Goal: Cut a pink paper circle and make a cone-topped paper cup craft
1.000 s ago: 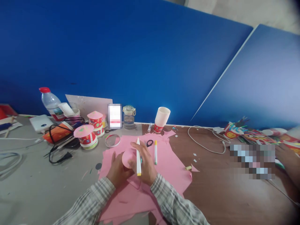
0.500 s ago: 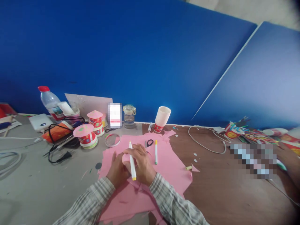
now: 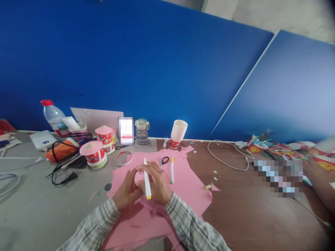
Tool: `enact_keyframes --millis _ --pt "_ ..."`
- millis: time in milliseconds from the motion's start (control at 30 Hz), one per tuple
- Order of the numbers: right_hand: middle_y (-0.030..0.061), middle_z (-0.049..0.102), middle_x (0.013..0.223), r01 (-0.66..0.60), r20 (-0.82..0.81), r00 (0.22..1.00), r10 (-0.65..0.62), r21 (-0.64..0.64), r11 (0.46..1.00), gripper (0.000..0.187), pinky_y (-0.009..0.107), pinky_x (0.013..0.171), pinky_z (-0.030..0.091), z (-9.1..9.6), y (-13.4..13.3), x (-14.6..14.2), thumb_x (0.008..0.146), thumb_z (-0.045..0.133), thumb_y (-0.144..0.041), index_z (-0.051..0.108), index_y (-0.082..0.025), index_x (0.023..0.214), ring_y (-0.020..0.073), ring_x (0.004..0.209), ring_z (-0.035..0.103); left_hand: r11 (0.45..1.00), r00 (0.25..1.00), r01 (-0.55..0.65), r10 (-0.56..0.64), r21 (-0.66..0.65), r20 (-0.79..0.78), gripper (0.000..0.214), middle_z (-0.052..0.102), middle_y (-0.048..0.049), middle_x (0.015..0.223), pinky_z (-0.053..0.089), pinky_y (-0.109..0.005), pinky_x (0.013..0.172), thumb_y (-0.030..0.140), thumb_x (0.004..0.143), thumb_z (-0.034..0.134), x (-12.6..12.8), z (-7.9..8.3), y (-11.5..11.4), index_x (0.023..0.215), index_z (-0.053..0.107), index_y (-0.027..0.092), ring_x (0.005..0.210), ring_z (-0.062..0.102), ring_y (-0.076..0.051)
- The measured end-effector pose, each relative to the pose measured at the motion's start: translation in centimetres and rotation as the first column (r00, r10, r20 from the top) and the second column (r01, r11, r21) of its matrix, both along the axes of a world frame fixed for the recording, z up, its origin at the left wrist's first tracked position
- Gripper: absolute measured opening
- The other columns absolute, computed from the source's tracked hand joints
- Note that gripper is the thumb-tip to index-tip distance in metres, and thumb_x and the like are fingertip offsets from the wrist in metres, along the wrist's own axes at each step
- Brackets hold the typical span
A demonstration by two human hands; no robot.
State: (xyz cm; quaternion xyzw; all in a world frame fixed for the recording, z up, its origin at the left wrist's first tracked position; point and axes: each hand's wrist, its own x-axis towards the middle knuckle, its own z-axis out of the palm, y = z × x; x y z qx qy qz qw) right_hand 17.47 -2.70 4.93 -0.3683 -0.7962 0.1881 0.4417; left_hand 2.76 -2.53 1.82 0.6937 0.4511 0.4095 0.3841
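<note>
A white marker [image 3: 147, 183] with a yellow end slants across my right hand [image 3: 158, 183], whose fingers are closed around it. Between both hands is a small curled piece of pink paper [image 3: 139, 177], partly covered by fingers. My left hand [image 3: 127, 191] curves around the left side of that piece, its thumb reaching toward the right hand. Under both hands lies a large pink paper sheet [image 3: 188, 195]. On it, just beyond my right hand, are black-handled scissors [image 3: 164, 160] and a second marker [image 3: 172, 170] with yellow and green ends.
Two decorated paper cups [image 3: 95, 155] with pink tops stand left, near a black cable and plug [image 3: 68, 178]. A roll of tape [image 3: 124, 158], glass jar [image 3: 142, 132] and stacked paper cups [image 3: 178, 132] stand at the back. Another person's hand [image 3: 316, 177] is at far right.
The view has shifted slightly, moving the table things a little left. My left hand has loosened somewhat, and its thumb shows more. The marker stays in my right hand.
</note>
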Motion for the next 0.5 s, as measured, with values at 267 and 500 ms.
enact_keyframes --millis 267,500 --pt "0.0059 0.062 0.112 0.055 -0.267 0.960 -0.085 -0.118 0.992 0.033 0.037 0.094 0.046 -0.6 -0.2 1.8 0.081 0.056 -0.028 0.053 -0.026 0.113 0.0247 0.108 0.058 0.957 0.856 0.249 -0.145 -0.150 0.495 0.063 0.040 -0.0086 0.127 0.018 -0.048 0.096 0.035 0.059 0.060 -1.6 0.6 0.7 0.117 0.039 0.024 0.116 0.023 -0.033" --pt "0.0047 0.062 0.114 0.094 -0.260 0.958 -0.121 -0.114 0.989 0.032 0.036 0.094 0.047 -2.2 -0.3 1.3 0.084 0.051 -0.028 0.051 -0.027 0.116 0.0234 0.107 0.060 0.987 0.851 -0.031 0.107 -0.155 0.514 0.054 0.050 -0.0108 0.118 0.023 -0.045 0.094 0.051 0.066 0.042 0.1 -0.5 1.0 0.111 0.047 0.021 0.111 0.034 -0.030"
